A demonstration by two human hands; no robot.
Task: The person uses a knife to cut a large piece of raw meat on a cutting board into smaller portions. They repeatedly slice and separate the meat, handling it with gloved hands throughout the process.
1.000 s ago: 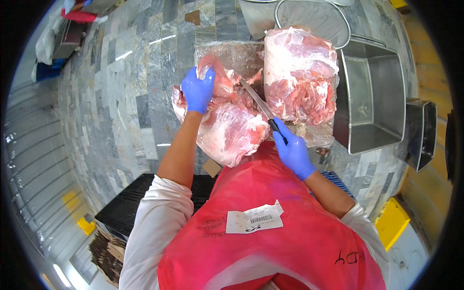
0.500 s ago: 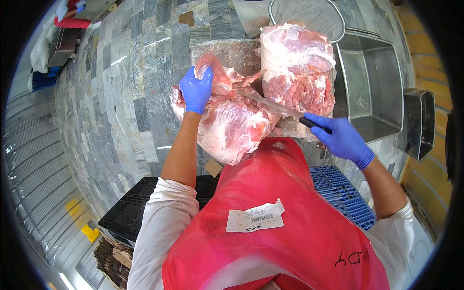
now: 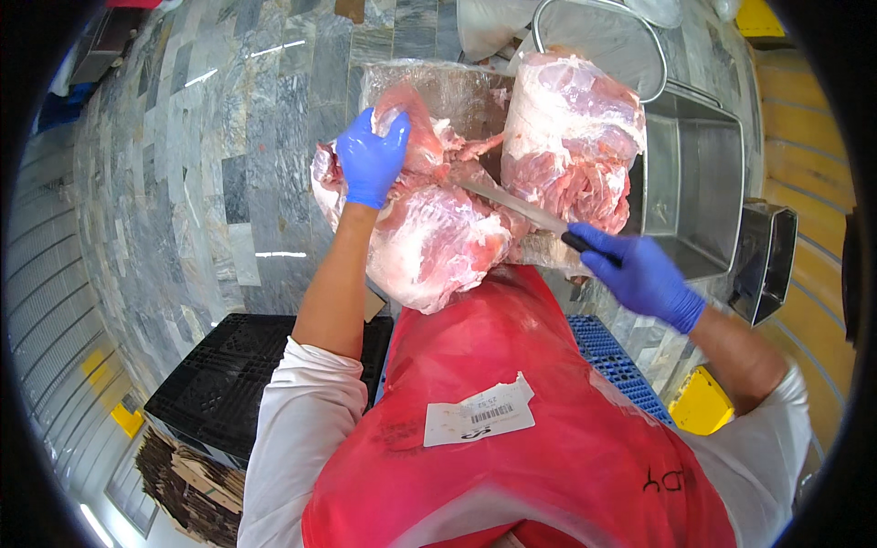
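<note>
In a blue glove, my left hand grips an upper flap of a large piece of raw meat at the middle. My right hand, also gloved in blue, holds a long knife by its black handle, the blade lying diagonally up-left with its far end in the cut meat near my left hand. A second large piece of meat sits to the right. Both rest on a surface covered in clear wrap. My red apron fills the lower middle.
A deep steel bin and a narrower steel container stand at right, a hooped clear bag at the top. Black and blue pallets, yellow items and stacked cardboard lie below. Tiled floor surrounds them.
My right hand and forearm have swung outward to the right with the knife, turning the blade flatter. My left hand keeps its grip; the meat is little changed. The view has shifted slightly.
</note>
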